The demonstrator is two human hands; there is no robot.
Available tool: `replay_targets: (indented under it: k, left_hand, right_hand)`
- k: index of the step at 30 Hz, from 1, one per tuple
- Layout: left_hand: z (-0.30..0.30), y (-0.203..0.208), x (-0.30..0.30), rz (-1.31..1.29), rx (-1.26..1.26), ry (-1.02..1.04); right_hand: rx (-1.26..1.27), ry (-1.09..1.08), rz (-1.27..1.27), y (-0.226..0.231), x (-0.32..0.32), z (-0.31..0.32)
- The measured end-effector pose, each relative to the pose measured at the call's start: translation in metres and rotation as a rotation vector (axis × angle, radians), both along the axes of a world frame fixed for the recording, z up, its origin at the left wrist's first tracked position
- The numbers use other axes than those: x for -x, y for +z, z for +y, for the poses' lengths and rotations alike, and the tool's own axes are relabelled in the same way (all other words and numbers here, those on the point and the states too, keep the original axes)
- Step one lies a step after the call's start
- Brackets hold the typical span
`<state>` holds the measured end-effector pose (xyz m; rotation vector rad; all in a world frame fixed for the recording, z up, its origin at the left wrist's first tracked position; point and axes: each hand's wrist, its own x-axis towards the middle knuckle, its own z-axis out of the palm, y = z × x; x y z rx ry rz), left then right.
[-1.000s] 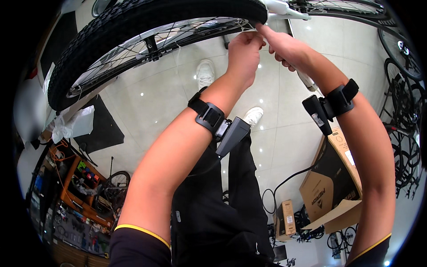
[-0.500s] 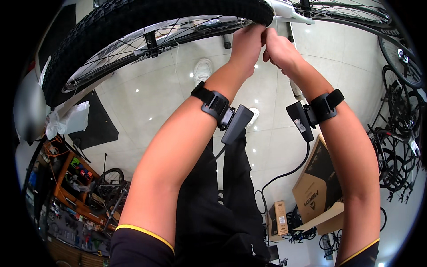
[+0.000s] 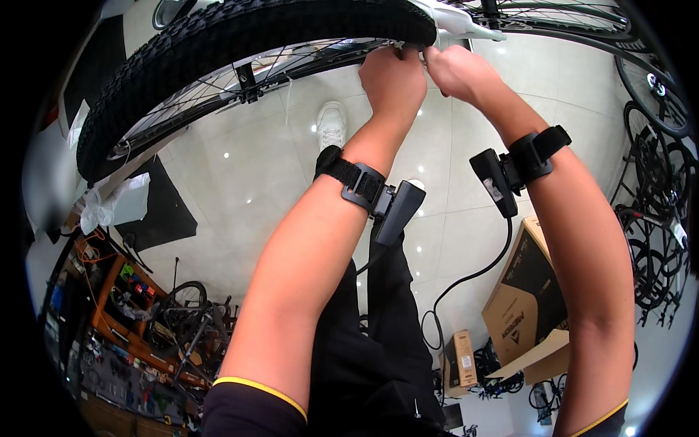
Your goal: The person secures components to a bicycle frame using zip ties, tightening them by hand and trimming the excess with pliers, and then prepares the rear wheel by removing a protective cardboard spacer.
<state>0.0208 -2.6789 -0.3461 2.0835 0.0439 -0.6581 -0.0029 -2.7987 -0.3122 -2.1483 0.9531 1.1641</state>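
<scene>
A bicycle wheel with a black knobby tyre point(image 3: 269, 28) arches across the top of the view. At the wheel's right end, my left hand point(image 3: 394, 81) is curled just below the tyre, its fingertips close together against something I cannot make out. Right beside it, my right hand point(image 3: 460, 74) is closed too, thumb and forefinger pinched near the left fingertips. Whatever lies between the fingers is too small or hidden. Above my hands runs a white frame part point(image 3: 455, 20). Spokes and a black hub point(image 3: 249, 84) show left of my left hand.
A black mat point(image 3: 156, 207) and white plastic wrapping point(image 3: 116, 200) lie at the left. Behind them stands an orange tool cabinet point(image 3: 120, 331). Cardboard boxes point(image 3: 513, 302) stand at lower right, and several bicycles point(image 3: 659, 182) line the right side. A cable point(image 3: 466, 277) hangs from my right wrist strap.
My left hand has shifted slightly left and turned, knuckles now more upward. My hands have drawn a little apart at the knuckles. The tyre appears slightly lower at the left.
</scene>
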Motion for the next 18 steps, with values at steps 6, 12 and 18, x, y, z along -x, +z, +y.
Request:
replay_targets:
  k: [6, 12, 18]
  left_hand:
    - [-0.002, -0.003, -0.006, -0.135, -0.034, -0.031]
    - [0.016, -0.011, 0.001, 0.525, 0.422, 0.079]
    - [0.019, 0.014, 0.006, 0.521, 0.657, 0.159]
  right_hand:
    - [0.182, 0.058, -0.048, 0.019, -0.002, 0.007]
    - [-0.309, -0.258, -0.177, 0.023, 0.015, -0.007]
    - [-0.525, -0.667, -0.499, 0.036, 0.071, 0.027]
